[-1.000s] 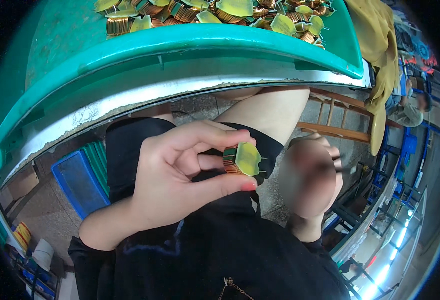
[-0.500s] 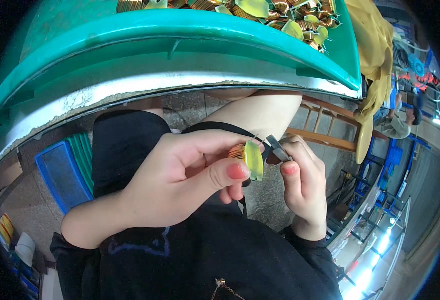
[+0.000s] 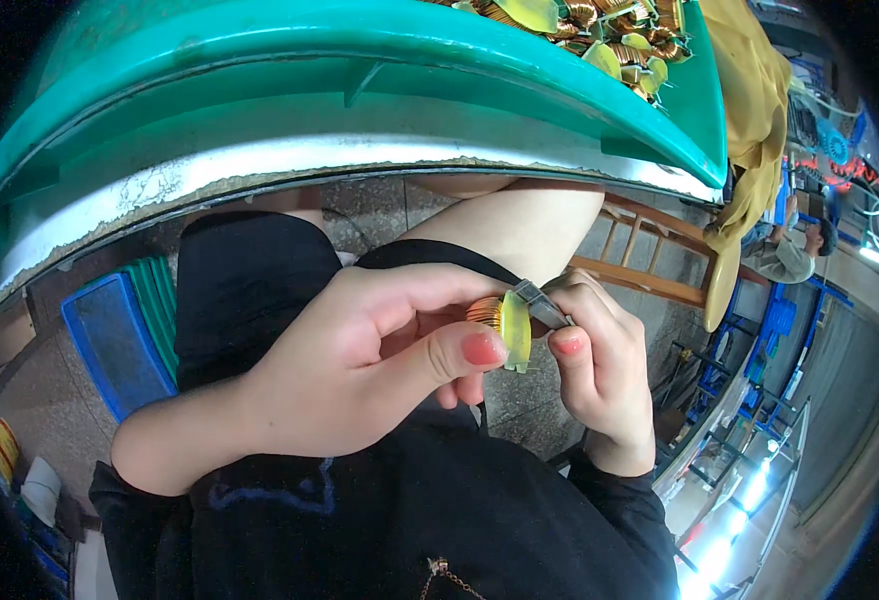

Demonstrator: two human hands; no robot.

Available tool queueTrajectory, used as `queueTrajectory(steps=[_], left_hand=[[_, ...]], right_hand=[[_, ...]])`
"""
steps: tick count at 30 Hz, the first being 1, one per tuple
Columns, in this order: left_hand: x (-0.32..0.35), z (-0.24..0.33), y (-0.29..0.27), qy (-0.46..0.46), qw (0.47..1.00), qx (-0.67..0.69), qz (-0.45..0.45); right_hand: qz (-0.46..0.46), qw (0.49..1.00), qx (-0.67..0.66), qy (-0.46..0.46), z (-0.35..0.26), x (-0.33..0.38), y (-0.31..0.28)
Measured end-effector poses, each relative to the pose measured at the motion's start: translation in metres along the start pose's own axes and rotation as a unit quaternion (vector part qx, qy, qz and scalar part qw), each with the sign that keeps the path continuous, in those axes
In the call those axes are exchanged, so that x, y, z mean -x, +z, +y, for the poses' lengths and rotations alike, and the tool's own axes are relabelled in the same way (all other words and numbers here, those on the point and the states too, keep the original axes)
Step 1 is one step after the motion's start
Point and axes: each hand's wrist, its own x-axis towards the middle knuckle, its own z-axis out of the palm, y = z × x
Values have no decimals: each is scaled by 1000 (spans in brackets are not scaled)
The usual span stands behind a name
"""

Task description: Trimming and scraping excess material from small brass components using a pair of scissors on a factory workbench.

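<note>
Above my lap, my left hand [image 3: 390,365] grips a copper-wound coil [image 3: 484,312] between thumb and fingers. A translucent yellow-green plate [image 3: 517,335] stands on the coil's right side, with thin wire ends by its edge. In my right hand [image 3: 605,365], thumb and fingers are closed round a small flat grey metal tool [image 3: 543,304], perhaps pliers or cutters. Its tip lies against the plate's upper edge, where the wire ends are hidden. Beyond my hands is a green tray [image 3: 360,40] with several similar coils [image 3: 620,45] heaped at its right.
The tray sits on a white worktop with a chipped edge [image 3: 260,180]. Yellow cloth [image 3: 750,110] hangs at its right, above a wooden stool [image 3: 650,255]. Blue and green crates [image 3: 125,345] stand on the floor at left. Another person [image 3: 790,255] sits far right.
The tool's tip has moved left and down onto the plate's upper edge, covering the wire ends seen before. The coil has shifted slightly right.
</note>
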Motion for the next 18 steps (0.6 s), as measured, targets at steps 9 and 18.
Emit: queueTrajectory(steps=[9, 18], left_hand=[[2, -1, -1, 12, 1000, -15, -15], [8, -2, -3, 3, 1000, -16, -18]], right_hand=[[9, 1000, 7, -16, -1, 2, 2], [21, 997, 66, -35, -2, 4, 7]])
